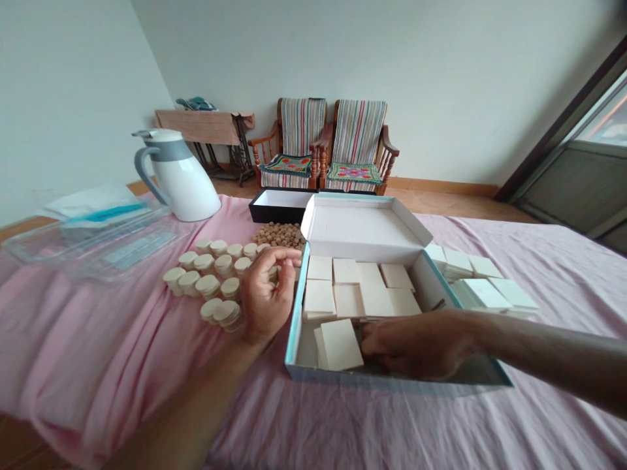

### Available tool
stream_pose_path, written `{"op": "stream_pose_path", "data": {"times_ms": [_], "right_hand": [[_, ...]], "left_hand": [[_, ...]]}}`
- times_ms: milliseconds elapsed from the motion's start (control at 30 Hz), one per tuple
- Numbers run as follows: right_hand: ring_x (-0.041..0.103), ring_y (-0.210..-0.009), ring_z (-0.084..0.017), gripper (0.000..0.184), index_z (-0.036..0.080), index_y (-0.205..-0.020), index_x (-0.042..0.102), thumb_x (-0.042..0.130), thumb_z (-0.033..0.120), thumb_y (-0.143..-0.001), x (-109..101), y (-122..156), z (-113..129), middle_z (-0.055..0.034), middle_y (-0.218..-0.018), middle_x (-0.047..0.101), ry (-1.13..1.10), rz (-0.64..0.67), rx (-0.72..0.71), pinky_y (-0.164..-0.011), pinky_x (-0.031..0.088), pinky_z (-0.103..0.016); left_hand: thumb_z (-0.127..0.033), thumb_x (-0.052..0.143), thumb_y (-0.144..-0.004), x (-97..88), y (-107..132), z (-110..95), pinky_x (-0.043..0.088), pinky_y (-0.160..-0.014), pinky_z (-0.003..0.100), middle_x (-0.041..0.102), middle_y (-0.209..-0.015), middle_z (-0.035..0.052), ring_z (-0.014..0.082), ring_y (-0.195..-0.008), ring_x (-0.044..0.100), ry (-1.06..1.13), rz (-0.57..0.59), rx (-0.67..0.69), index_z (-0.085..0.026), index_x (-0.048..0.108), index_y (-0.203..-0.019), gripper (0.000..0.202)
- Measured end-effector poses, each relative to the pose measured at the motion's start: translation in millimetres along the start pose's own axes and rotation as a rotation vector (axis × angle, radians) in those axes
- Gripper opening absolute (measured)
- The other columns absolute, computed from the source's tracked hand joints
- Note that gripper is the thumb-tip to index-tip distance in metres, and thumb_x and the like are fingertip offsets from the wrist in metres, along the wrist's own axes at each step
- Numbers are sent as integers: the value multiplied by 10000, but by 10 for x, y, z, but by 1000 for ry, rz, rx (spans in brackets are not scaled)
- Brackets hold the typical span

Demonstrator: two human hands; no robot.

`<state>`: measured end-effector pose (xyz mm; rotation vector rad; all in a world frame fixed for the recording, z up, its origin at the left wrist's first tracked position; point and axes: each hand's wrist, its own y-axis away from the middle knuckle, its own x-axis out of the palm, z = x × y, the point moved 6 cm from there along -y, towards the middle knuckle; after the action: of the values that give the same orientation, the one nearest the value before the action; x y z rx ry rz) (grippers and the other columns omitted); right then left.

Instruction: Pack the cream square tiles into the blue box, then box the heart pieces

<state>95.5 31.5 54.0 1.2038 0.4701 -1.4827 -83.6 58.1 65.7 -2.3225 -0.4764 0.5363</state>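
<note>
An open light-blue box point(296, 326) with a white lid holds several pale rectangular wooden tiles point(362, 290). My right hand point(416, 343) reaches into its near end, fingers closed on a stack of tiles point(340, 343). My left hand point(267, 294) rests on the pink cloth beside the box's left wall, fingers curled, thumb and forefinger near the stacks of round wooden discs point(210, 274). Whether it holds a disc I cannot make out.
A pile of small wooden beads point(279, 235) lies before a black tray point(274, 205). More tile stacks point(482, 284) sit right of the box. A white jug point(179, 173) and clear plastic tray point(93, 238) stand far left. Two striped chairs point(326, 147) stand at the wall.
</note>
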Motion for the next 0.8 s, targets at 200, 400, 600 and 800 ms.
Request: {"op": "stream_pose_path", "data": {"times_ms": [200,400,600,800], "right_hand": [[571,-715,-149,251,183,-912,625,474,36,-775,30,-130,97,-33,-865,650,-97,86,-60,-669,460,-282],[609,-839,-182,309,169,-869,630,474,-44,-707,-27,-254,140,-75,-937,664,-171,21,15,-736,469,-283],[606,-830,-166,313,176,-871,651,474,-26,-711,-23,-213,136,-48,-910,678,-197,96,35,-737,455,-262],[612,-802,-133,365,138,-931,674,437,-44,-722,-5,-218,170,-45,-909,700,-208,167,-3,-713,446,-224]], "left_hand": [[-188,520,-866,83,55,6,528,-752,290,687,-859,51,180,-837,655,50,45,-40,-175,643,-890,126],[-165,516,-861,87,57,11,509,-759,269,687,-840,37,163,-815,646,10,64,-60,-170,649,-879,134],[-165,511,-864,93,63,24,501,-742,263,680,-829,33,158,-802,641,20,71,-70,-172,648,-879,138],[-161,517,-860,86,54,17,498,-738,263,681,-836,32,159,-804,642,12,70,-70,-171,647,-889,134]]}}
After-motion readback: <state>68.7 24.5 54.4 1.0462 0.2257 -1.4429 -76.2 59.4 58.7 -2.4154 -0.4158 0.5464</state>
